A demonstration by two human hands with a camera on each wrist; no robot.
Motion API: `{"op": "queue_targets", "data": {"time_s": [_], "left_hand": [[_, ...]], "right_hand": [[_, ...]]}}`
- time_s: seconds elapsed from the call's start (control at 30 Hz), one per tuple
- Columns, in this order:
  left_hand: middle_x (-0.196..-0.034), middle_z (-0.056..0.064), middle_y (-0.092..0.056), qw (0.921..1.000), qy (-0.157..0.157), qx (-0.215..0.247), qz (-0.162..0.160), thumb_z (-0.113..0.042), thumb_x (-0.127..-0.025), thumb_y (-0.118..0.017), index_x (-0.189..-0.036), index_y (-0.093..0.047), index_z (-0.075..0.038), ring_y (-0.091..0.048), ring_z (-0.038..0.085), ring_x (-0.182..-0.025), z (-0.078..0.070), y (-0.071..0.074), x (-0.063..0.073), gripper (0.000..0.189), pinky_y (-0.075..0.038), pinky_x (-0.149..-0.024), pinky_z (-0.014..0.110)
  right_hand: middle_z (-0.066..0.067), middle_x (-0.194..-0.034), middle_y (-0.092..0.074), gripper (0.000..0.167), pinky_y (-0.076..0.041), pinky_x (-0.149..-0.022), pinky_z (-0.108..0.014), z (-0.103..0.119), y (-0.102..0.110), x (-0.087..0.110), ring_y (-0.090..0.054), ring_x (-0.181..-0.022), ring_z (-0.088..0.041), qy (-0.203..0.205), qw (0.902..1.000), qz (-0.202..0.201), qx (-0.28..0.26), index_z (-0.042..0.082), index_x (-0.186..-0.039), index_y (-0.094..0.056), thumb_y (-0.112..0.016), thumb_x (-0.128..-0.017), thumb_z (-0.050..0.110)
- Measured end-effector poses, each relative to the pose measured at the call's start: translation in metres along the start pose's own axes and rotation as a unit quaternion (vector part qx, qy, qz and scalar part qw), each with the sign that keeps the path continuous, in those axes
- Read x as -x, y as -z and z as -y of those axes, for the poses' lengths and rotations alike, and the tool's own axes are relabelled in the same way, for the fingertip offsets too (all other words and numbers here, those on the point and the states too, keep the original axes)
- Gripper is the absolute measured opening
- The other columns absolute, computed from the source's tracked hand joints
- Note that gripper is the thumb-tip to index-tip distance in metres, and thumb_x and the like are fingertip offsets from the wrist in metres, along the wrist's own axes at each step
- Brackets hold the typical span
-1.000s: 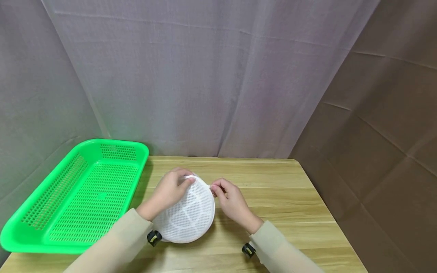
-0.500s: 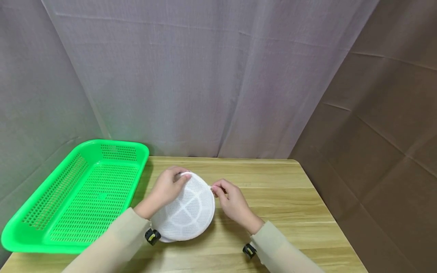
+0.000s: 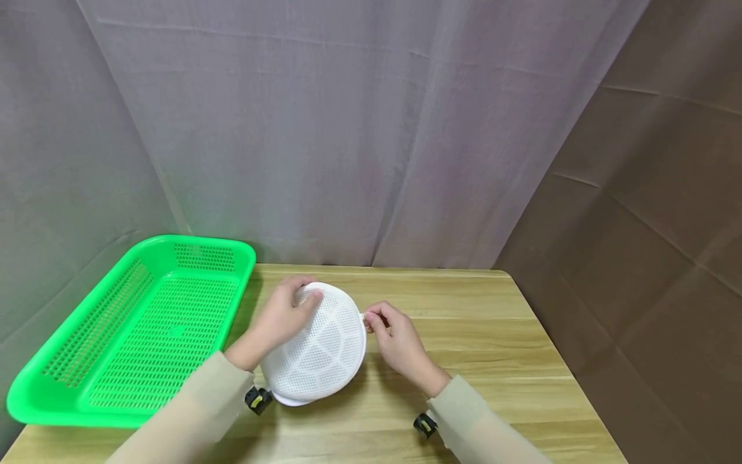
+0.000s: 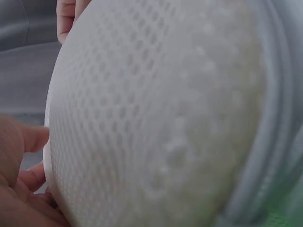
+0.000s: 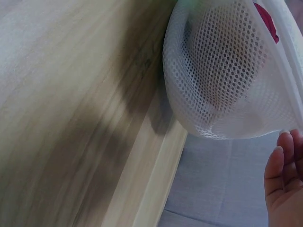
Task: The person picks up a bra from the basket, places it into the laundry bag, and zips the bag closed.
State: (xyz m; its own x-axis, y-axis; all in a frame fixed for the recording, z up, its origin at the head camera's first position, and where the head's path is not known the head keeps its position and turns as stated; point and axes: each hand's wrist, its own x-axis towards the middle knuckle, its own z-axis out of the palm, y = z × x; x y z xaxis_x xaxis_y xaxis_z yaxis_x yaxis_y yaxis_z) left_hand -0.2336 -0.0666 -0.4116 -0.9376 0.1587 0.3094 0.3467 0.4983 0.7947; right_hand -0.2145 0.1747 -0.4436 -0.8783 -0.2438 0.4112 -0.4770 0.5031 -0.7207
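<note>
A round white mesh laundry bag [image 3: 324, 341] is held tilted over the table, between both hands. My left hand [image 3: 283, 316] grips its upper left edge, thumb on the mesh face and fingers behind. At the bag's right edge, my right hand [image 3: 397, 338] pinches a small white bit of its rim; whether that is a zipper pull or a loop is too small to tell. In the right wrist view the bag's mesh side [image 5: 222, 61] bulges, and a dark red patch [image 5: 268, 21] shows by the rim. The left wrist view has the mesh [image 4: 123, 109] up close.
A green perforated plastic basket [image 3: 243, 283] stands on the left of the wooden table [image 3: 464, 309], close to my left forearm. Grey curtains [image 3: 324, 129] hang behind the table's back edge, and a brown cloth wall [image 3: 649, 258] flanks the right side.
The bag's top edge has risen a little, and its mesh face has turned. My left hand has shifted slightly up and left with it. My right hand keeps its pinch, nearly in place.
</note>
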Motion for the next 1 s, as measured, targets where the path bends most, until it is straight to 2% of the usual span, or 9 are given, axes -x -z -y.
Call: {"op": "queue_targets", "data": {"time_s": [0.17, 0.27, 0.47, 0.6, 0.73, 0.87, 1.0], "left_hand": [[-0.131, 0.016, -0.053, 0.9996, -0.011, -0.005, 0.027, -0.027, -0.092, -0.066, -0.129, -0.057, -0.006, -0.048, 0.034, -0.124, -0.006, -0.004, 0.002, 0.044, -0.037, -0.103, 0.050], [-0.132, 0.015, -0.053, 0.9986, -0.029, -0.028, 0.034, -0.030, -0.092, -0.066, -0.130, -0.056, -0.008, -0.047, 0.033, -0.124, -0.009, -0.007, 0.004, 0.046, -0.036, -0.104, 0.052], [-0.130, 0.012, -0.056, 0.9925, -0.084, -0.074, 0.049, -0.032, -0.090, -0.068, -0.129, -0.058, -0.009, -0.045, 0.032, -0.124, -0.016, -0.016, 0.007, 0.047, -0.032, -0.104, 0.052], [-0.126, 0.010, -0.058, 0.9888, -0.107, -0.086, 0.059, -0.029, -0.091, -0.068, -0.127, -0.060, -0.009, -0.048, 0.030, -0.121, -0.019, -0.022, 0.008, 0.042, -0.031, -0.103, 0.050], [-0.119, 0.007, -0.061, 0.9860, -0.125, -0.094, 0.057, -0.024, -0.091, -0.068, -0.120, -0.063, -0.009, -0.052, 0.028, -0.114, -0.018, -0.026, 0.008, 0.033, -0.033, -0.101, 0.048], [-0.110, 0.004, -0.063, 0.9874, -0.123, -0.089, 0.045, -0.019, -0.090, -0.069, -0.106, -0.066, -0.010, -0.055, 0.026, -0.109, -0.016, -0.028, 0.008, 0.019, -0.034, -0.100, 0.048], [-0.108, 0.002, -0.064, 0.9906, -0.102, -0.080, 0.043, -0.017, -0.089, -0.070, -0.101, -0.067, -0.012, -0.056, 0.025, -0.110, -0.014, -0.027, 0.008, 0.013, -0.033, -0.102, 0.048]], "right_hand": [[-0.006, -0.084, -0.064, 0.009, -0.051, -0.070, -0.027, 0.002, 0.000, -0.001, -0.062, -0.080, -0.025, 0.008, 1.0000, -0.002, -0.005, 0.015, -0.092, -0.064, -0.057, -0.098, 0.014], [-0.003, -0.083, -0.064, 0.009, -0.051, -0.070, -0.027, 0.003, 0.000, -0.002, -0.063, -0.080, -0.025, 0.013, 0.9999, -0.004, -0.005, 0.016, -0.092, -0.064, -0.057, -0.098, 0.014], [0.002, -0.083, -0.064, 0.010, -0.052, -0.070, -0.028, 0.006, -0.001, -0.005, -0.062, -0.079, -0.018, 0.025, 0.9996, -0.008, -0.005, 0.017, -0.093, -0.064, -0.057, -0.098, 0.013], [0.007, -0.083, -0.063, 0.010, -0.052, -0.070, -0.028, 0.008, -0.001, -0.007, -0.060, -0.079, -0.010, 0.033, 0.9994, -0.008, -0.003, 0.018, -0.093, -0.064, -0.057, -0.098, 0.014], [0.008, -0.082, -0.062, 0.009, -0.052, -0.069, -0.028, 0.008, -0.001, -0.007, -0.059, -0.078, -0.009, 0.036, 0.9993, -0.009, -0.001, 0.017, -0.093, -0.064, -0.057, -0.098, 0.014], [0.009, -0.082, -0.061, 0.009, -0.052, -0.069, -0.028, 0.008, -0.001, -0.006, -0.059, -0.078, -0.008, 0.030, 0.9995, -0.004, 0.002, 0.017, -0.092, -0.064, -0.057, -0.098, 0.014], [0.012, -0.084, -0.061, 0.009, -0.052, -0.070, -0.027, 0.008, 0.001, -0.004, -0.059, -0.079, -0.007, 0.025, 0.9996, 0.005, 0.009, 0.019, -0.093, -0.064, -0.057, -0.098, 0.015]]}}
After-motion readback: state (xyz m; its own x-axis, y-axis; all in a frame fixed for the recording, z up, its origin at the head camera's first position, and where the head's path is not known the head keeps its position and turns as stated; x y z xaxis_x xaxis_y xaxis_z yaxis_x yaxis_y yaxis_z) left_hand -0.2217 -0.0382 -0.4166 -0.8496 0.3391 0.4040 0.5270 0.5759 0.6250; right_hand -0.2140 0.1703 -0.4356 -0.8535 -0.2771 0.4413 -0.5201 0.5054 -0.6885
